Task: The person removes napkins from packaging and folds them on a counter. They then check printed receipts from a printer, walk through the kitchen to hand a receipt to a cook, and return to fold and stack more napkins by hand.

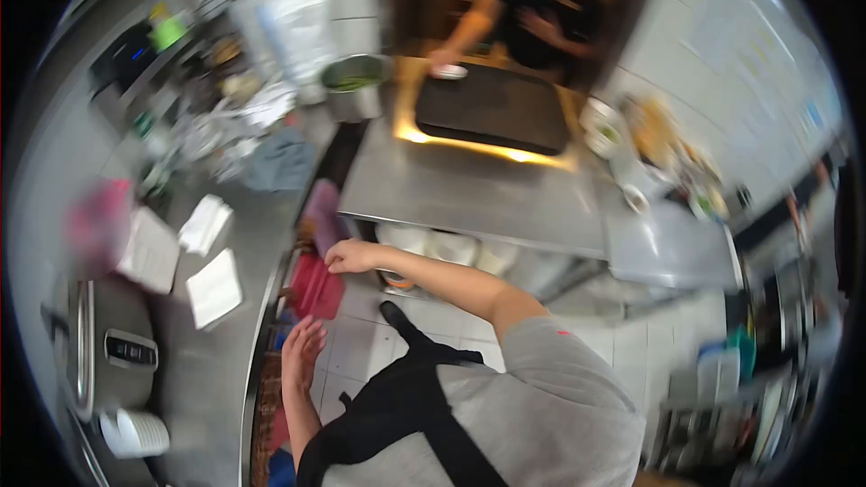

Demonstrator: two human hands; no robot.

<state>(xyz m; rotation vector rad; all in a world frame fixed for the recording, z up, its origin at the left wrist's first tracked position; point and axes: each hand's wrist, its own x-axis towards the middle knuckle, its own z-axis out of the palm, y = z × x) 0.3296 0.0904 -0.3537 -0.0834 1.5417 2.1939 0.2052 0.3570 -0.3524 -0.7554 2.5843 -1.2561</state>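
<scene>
My left hand (pixel 302 343) is raised beside the edge of the left steel counter (pixel 221 343). Its fingers are slightly curled and apart, and nothing shows in them. My right hand (pixel 354 255) reaches across to the left, its fingers bent together above a red container (pixel 316 287). What it holds, if anything, cannot be made out. Just beyond it is a blurred purple-pink object (pixel 324 215). White folded napkins (pixel 215 289) lie on the left counter.
Ahead is a steel table (pixel 469 189) with a dark tray (pixel 494 108) under warm light. Behind it another person (pixel 546 13) has one hand at a small white dish (pixel 448 71). A metal pot (pixel 354 95) stands left of it; food containers (pixel 603 131) are at the right.
</scene>
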